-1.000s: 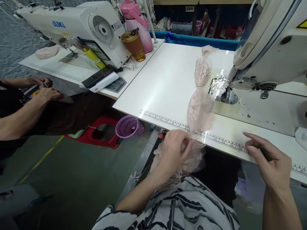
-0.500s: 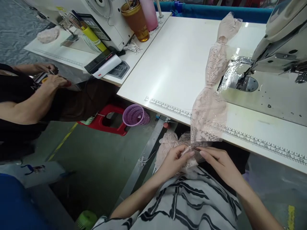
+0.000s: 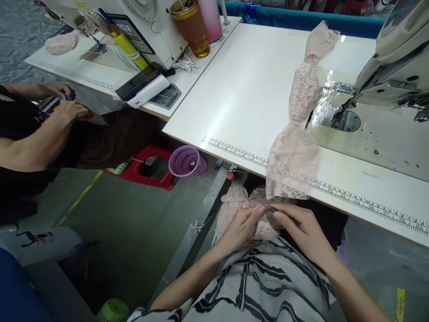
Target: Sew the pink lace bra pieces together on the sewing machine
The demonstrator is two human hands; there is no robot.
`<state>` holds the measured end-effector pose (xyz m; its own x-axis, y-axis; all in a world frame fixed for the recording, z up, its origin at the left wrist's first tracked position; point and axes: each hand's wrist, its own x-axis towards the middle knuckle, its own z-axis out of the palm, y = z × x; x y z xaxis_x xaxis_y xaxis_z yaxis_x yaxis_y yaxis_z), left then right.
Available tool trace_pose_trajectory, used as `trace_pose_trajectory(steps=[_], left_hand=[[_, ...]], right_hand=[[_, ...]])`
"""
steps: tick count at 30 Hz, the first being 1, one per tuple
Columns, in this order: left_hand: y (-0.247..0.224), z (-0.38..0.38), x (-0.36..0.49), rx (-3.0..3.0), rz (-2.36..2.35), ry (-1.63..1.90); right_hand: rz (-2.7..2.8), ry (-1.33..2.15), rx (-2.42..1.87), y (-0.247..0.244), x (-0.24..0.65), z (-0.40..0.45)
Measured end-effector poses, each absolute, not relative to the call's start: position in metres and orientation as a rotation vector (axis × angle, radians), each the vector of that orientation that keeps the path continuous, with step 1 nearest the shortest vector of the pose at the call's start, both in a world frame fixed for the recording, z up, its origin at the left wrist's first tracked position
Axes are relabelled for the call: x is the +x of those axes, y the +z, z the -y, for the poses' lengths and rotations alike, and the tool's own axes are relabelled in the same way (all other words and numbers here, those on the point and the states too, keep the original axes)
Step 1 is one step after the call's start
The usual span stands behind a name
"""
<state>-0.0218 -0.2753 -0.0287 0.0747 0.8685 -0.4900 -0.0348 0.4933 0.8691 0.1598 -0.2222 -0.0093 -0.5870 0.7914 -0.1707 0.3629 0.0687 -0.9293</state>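
Observation:
Over my lap, my left hand [image 3: 241, 227] pinches the edge of a pale pink lace piece [image 3: 266, 227] between thumb and fingers. My right hand [image 3: 303, 226] is closed close beside it, its fingertips meeting the lace. A thin dark tool [image 3: 270, 207] pokes out of the right fingers; its kind is mostly hidden. Behind the left hand, more bunched lace [image 3: 231, 206] hangs below the table edge. On the table in front, a chain of gathered lace pieces [image 3: 293, 156] runs from the front edge to the back, left of the sewing machine's needle area.
A sewing machine [image 3: 395, 67] stands at the right on the white table [image 3: 231, 89] with its printed ruler edge. To the left are a second machine [image 3: 161, 40], a cup of brown drink [image 3: 192, 31], a purple basket [image 3: 187, 162], a red stool [image 3: 150, 172] and a co-worker's hands [image 3: 69, 105].
My hands have drawn closer together at the lace, and the right fingertips now cover more of the dark tool. The lace on the table stays in place.

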Motion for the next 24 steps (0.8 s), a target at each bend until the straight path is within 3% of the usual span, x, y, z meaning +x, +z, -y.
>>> trace_pose_trajectory(steps=[7,10,14,18,21,24], left_hand=[[-0.027,0.273,-0.025,0.335,-1.283,1.0],[-0.028,0.274,-0.033,0.124,-1.202,1.056],[-0.029,0.27,-0.041,0.171,-1.193,1.009],[-0.029,0.255,-0.039,0.146,-1.188,0.984],[-0.024,0.239,-0.035,0.138,-1.001,0.909],[-0.012,0.222,-0.027,0.163,-0.795,0.89]], right_hand=[[2.466,0.41,-1.1,0.011,0.15,0.19],[2.46,0.318,-1.041,0.013,0.138,0.171],[2.402,0.686,-0.846,0.021,0.127,0.179],[2.34,1.439,-0.499,0.023,0.115,0.218],[2.116,1.995,-0.277,0.006,0.098,0.248],[1.959,2.333,-0.342,-0.025,0.079,0.271]])
